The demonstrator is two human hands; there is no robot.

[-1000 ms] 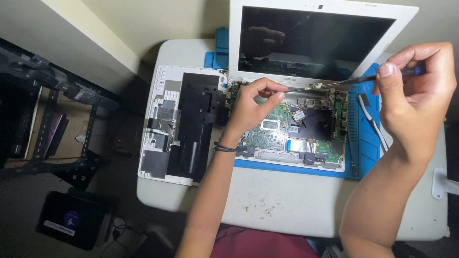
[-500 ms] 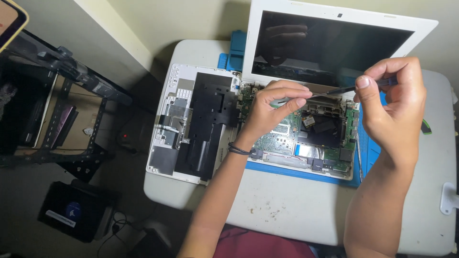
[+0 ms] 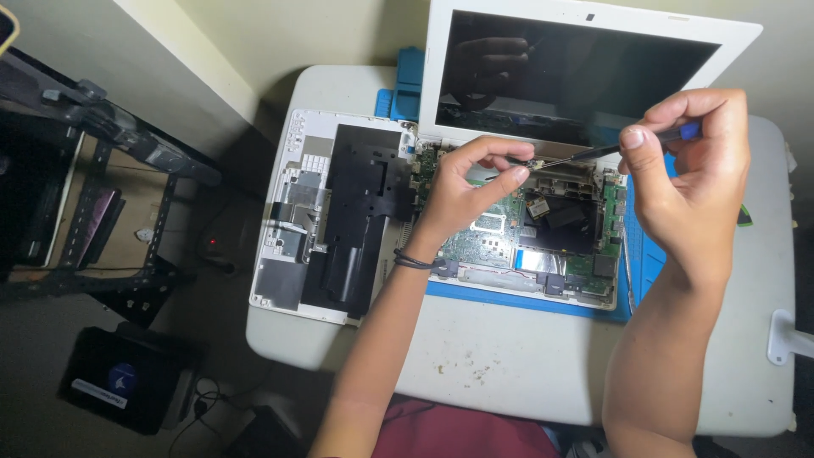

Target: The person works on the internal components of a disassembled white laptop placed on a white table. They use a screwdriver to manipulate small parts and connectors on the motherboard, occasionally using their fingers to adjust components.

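White bench (image 3: pixel 509 373), centre frame: exposed green laptop board (image 3: pixel 500 229) fragile, hold edges; right hand (image 3: pixel 691 182) fingers pinch slim blue-tipped screwdriver (image 3: pixel 593 153), left hand (image 3: pixel 471 191) fingers pinch small connector (image 3: pixel 519 161)

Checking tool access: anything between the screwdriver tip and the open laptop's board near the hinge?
Nothing visible blocks it. The screwdriver in the right hand slants down to the board, its tip beside the left hand fingertips at the hinge edge.

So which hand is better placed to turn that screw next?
Probably the right hand: it grips the screwdriver, whose tip already meets the open laptop near its hinge. The left hand only pinches beside the tip, likely steadying it.
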